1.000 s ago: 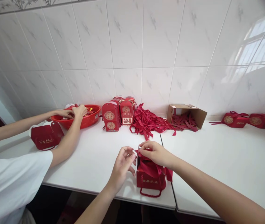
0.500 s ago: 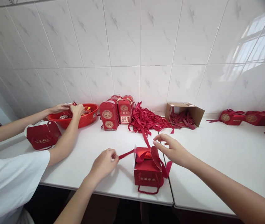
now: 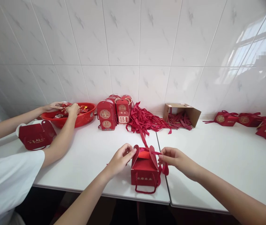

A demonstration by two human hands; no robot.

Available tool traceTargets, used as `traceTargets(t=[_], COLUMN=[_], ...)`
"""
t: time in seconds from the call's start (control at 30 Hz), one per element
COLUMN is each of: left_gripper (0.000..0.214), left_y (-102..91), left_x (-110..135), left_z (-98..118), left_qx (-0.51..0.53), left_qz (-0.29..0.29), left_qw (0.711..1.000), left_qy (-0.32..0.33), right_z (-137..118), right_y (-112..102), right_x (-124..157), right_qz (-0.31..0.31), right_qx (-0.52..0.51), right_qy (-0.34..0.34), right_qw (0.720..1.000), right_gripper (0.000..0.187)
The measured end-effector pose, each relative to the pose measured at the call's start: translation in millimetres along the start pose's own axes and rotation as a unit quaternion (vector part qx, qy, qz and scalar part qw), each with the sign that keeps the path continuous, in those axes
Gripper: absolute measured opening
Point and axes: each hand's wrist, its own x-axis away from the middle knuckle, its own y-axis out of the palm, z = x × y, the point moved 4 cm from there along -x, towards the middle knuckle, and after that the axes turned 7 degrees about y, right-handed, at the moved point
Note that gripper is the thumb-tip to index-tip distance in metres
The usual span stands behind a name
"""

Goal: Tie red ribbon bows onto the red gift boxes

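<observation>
Gift box point(image 3: 144, 178) upright on the desk point(image 3: 200, 168), near the front edge, just left of the seam between 2 white tops. Gold characters on the front face; red rope handle point(image 3: 145, 191) hangs in a loop below them. 2 rounded flaps stand up from the top, leaning inward with a gap between; orange-red visible in the gap.

Left hand point(image 3: 122, 158): half curled, thumb and fingertips at the upper edge of the left flap point(image 3: 136, 157). Whether it pinches or only steadies the flap, cannot tell.

Right hand point(image 3: 175, 158): thumb and forefinger closed on a red ribbon point(image 3: 156, 153) just beside the right flap point(image 3: 153, 157); remaining fingers bent. Ribbon runs from the upper part of this flap to the fingers; a loose length hangs beside the box.

Behind the box: ribbon pile point(image 3: 144, 119); to its left, upright red boxes point(image 3: 106, 115); to its right, a cardboard box point(image 3: 195, 117) on its side, dark red strips point(image 3: 179, 120) inside. Far right: red boxes with bows point(image 3: 226, 119) near the tiled wall point(image 3: 123, 40).

Left side: co-worker, white sleeve point(image 3: 15, 178), 2 hands at the red basin point(image 3: 84, 120). Red carton point(image 3: 37, 137) in front of it.
</observation>
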Motion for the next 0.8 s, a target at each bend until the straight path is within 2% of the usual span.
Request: traceTargets(t=[0.1, 0.23, 0.33, 0.5, 0.67, 0.73, 0.8], left_gripper=[0.035, 0.034, 0.034, 0.035, 0.032, 0.032, 0.032], left_y=[-9.3, -22.7, -28.0, -30.3, -30.7, -31.3, -32.7], left_x=[-2, -4, -3, 0, -1, -2, -2], left_z=[3, 9, 16, 24, 23, 24, 25], left_qx=[-0.018, -0.055, -0.06, -0.061, -0.072, -0.073, -0.072], left_qz=[0.002, 0.008, 0.019, 0.02, 0.021, 0.023, 0.025], left_qw=[1.0, 0.998, 0.998, 0.998, 0.997, 0.997, 0.997], left_qy=[-0.001, 0.002, -0.003, -0.002, -0.007, -0.005, 0.004], right_z=[-5, -14, -24, -37, -41, -42, -43], right_y=[-12, -23, -26, -27, -23, -23, -24], right_x=[3, 10, 14, 17, 19, 19, 17], right_qz=[0.017, 0.063, 0.071, 0.057, 0.06, 0.074, 0.082], right_qx=[-0.019, 0.105, 0.136, 0.165, 0.309, 0.344, 0.344], right_qy=[0.01, 0.027, 0.025, -0.032, -0.131, -0.141, -0.133], right_qw=[1.0, 0.992, 0.988, 0.984, 0.94, 0.926, 0.926], right_gripper=[0.027, 0.022, 0.021, 0.013, 0.015, 0.017, 0.023])
